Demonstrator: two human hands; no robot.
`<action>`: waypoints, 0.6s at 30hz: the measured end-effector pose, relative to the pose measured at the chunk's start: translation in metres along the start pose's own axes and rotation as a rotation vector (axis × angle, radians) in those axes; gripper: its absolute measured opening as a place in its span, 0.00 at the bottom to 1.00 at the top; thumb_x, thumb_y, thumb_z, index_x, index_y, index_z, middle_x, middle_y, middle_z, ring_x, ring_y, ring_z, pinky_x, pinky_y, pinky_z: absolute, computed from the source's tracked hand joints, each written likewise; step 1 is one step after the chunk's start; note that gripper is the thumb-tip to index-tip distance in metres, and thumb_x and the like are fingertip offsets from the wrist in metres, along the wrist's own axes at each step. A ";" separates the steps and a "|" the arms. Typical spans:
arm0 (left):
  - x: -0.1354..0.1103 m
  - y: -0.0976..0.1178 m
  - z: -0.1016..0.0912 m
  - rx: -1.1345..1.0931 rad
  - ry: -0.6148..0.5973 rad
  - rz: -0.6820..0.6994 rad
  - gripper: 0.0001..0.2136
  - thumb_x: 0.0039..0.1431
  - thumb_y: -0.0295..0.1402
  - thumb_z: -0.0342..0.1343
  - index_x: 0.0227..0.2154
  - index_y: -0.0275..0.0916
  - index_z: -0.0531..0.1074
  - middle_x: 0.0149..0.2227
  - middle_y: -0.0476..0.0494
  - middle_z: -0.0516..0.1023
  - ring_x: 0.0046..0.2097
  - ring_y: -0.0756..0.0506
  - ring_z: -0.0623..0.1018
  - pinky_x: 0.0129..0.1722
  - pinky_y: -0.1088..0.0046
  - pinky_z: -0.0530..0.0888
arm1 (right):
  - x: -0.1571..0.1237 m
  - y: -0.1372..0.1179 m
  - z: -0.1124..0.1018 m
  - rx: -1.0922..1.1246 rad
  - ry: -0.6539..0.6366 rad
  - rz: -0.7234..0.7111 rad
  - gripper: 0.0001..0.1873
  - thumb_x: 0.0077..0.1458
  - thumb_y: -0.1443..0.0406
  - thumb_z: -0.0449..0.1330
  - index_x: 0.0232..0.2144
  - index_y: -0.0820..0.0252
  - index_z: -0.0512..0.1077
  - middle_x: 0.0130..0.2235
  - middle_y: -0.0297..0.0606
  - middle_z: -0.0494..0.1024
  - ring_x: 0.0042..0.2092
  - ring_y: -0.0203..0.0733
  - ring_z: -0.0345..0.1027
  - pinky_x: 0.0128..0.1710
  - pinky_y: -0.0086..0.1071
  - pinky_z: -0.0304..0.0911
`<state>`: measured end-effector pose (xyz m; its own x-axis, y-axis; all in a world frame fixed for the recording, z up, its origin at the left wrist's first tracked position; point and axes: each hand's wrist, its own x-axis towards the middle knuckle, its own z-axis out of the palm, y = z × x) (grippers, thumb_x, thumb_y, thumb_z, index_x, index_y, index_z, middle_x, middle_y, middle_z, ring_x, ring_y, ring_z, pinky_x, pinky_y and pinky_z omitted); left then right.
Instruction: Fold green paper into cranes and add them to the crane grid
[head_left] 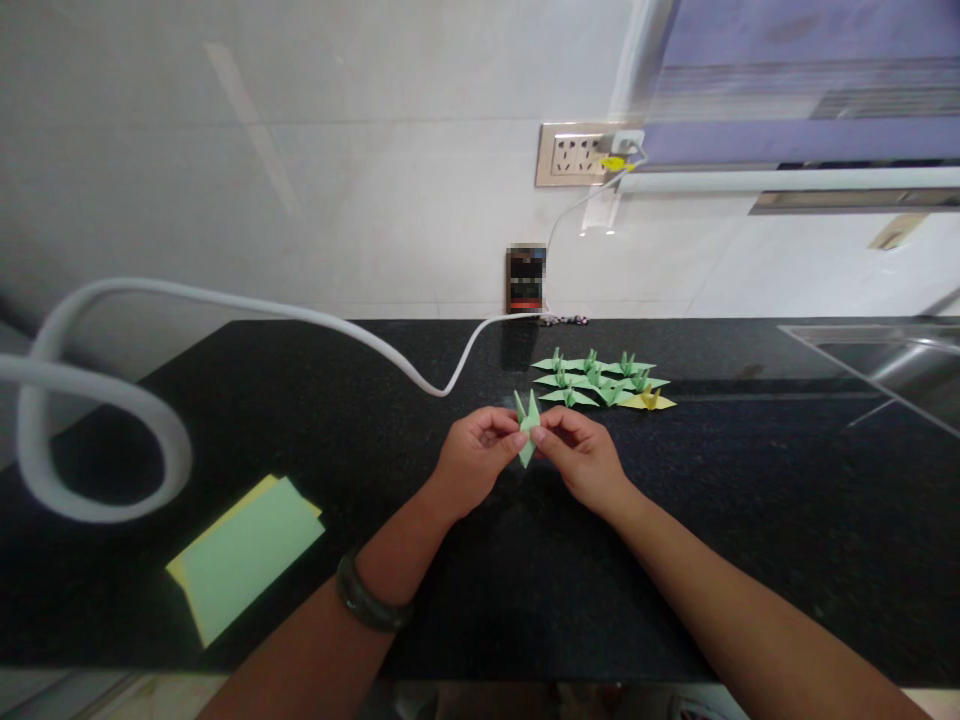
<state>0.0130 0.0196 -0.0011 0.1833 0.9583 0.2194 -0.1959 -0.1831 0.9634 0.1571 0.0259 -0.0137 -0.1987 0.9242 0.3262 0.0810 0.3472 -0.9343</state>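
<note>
Between my two hands is a light green folded paper crane [528, 430], held upright above the dark counter with two narrow points sticking up. My left hand [484, 455] pinches its left side between thumb and fingers. On its right side my right hand [581, 455] pinches it the same way. Just beyond my hands, several finished green paper cranes [592, 375] stand in rows on the counter. A yellow paper crane [649, 400] sits at the right end of the nearest row. The fingers behind the held paper are partly hidden.
A stack of green and yellow paper sheets [251, 560] lies at the left. A white cable [360, 345] loops across the left side. A phone [526, 278] leans on the tiled wall below a socket [577, 155]. At the right is a metal sink [900, 360].
</note>
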 end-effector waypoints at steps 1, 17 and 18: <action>0.000 -0.001 0.000 0.002 -0.002 0.018 0.04 0.43 0.29 0.56 0.22 0.33 0.67 0.31 0.47 0.70 0.32 0.52 0.70 0.33 0.75 0.67 | 0.000 0.000 0.000 -0.005 0.001 0.000 0.06 0.48 0.63 0.55 0.26 0.61 0.66 0.25 0.33 0.66 0.27 0.33 0.59 0.28 0.28 0.56; -0.001 -0.012 -0.006 0.446 0.117 0.117 0.05 0.47 0.32 0.52 0.26 0.36 0.69 0.29 0.46 0.72 0.32 0.49 0.72 0.33 0.73 0.68 | 0.001 0.001 0.004 -0.003 -0.003 0.044 0.08 0.46 0.61 0.56 0.25 0.61 0.65 0.23 0.32 0.65 0.25 0.32 0.57 0.25 0.27 0.55; -0.001 -0.012 -0.006 0.475 0.103 0.126 0.04 0.48 0.32 0.51 0.26 0.37 0.68 0.30 0.46 0.72 0.33 0.49 0.72 0.34 0.73 0.68 | 0.001 0.002 0.005 0.000 -0.006 0.050 0.08 0.46 0.61 0.56 0.25 0.61 0.65 0.23 0.31 0.64 0.25 0.32 0.57 0.25 0.26 0.55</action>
<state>0.0097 0.0221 -0.0141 0.0853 0.9346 0.3454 0.2543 -0.3556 0.8994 0.1526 0.0270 -0.0156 -0.2004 0.9394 0.2781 0.0912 0.3005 -0.9494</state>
